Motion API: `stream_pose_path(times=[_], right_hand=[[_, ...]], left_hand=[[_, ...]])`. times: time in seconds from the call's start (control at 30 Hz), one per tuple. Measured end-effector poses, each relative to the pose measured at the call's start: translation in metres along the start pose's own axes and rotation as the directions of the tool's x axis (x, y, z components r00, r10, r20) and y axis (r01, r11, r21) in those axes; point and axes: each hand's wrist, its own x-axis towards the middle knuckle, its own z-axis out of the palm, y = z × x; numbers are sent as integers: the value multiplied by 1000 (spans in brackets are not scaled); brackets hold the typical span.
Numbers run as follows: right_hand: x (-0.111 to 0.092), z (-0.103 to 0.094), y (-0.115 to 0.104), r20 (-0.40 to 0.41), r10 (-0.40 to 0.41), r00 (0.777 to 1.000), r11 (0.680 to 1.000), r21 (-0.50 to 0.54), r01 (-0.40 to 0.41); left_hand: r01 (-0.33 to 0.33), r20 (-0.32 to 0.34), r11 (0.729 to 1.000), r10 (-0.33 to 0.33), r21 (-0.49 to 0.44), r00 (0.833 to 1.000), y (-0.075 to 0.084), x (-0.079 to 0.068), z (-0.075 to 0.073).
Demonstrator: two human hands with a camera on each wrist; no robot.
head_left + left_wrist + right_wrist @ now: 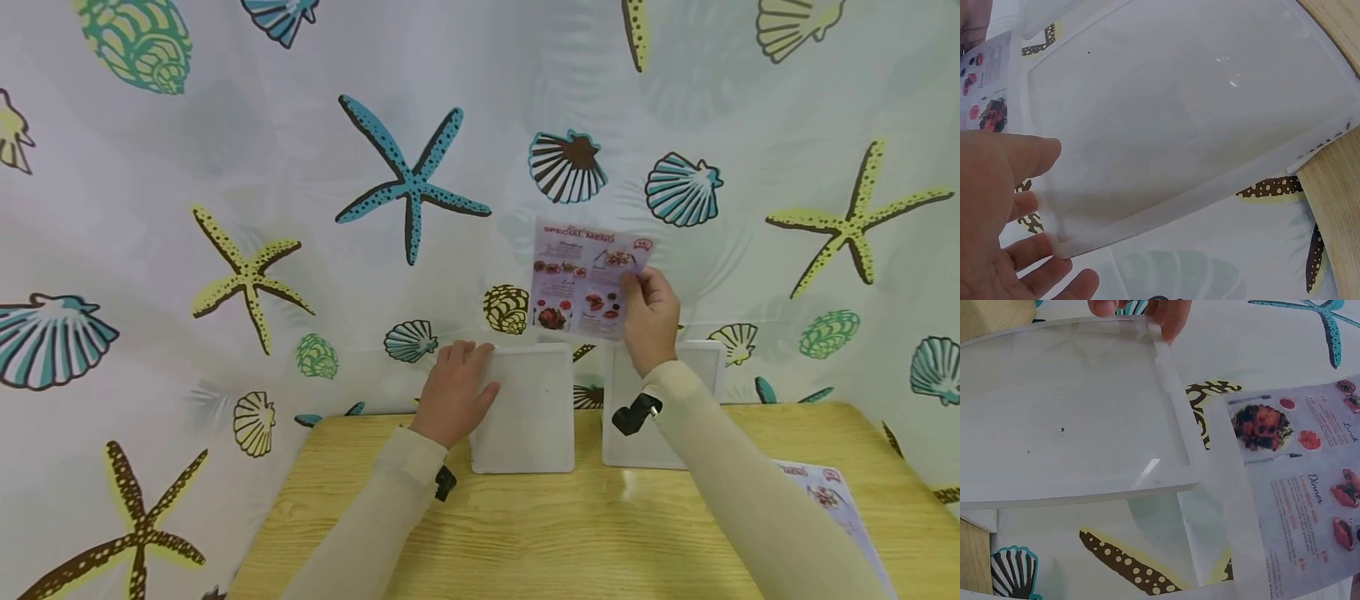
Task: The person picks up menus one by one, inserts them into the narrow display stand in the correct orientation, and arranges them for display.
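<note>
My left hand grips the upper left corner of a white upright display stand. In the left wrist view, the thumb lies over the front of the stand and fingertips go behind its edge. Above and between two such stands, my right hand pinches a printed menu sheet by its right edge, thumb in front. The sheet, headed "Special Menu", shows food pictures and is held up off the table. Behind my right forearm is the second white stand, partly hidden.
Another menu sheet lies at the table's right side, partly covered by my right sleeve. The wooden table ends against a white cloth printed with shells and starfish, which hangs behind and at both sides.
</note>
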Motion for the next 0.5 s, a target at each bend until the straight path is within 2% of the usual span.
stream_pose_path(times=[0.4,0.5], right_hand=[[-5,1,1,17,54,998,998,-13,-54],[-5,0,2,10,37,999,999,-18,-37]], left_hand=[[-14,-13,1000,14,0,1000,-1,-1,1],[-13,-7,1000,13,1,1000,0,-1,0]])
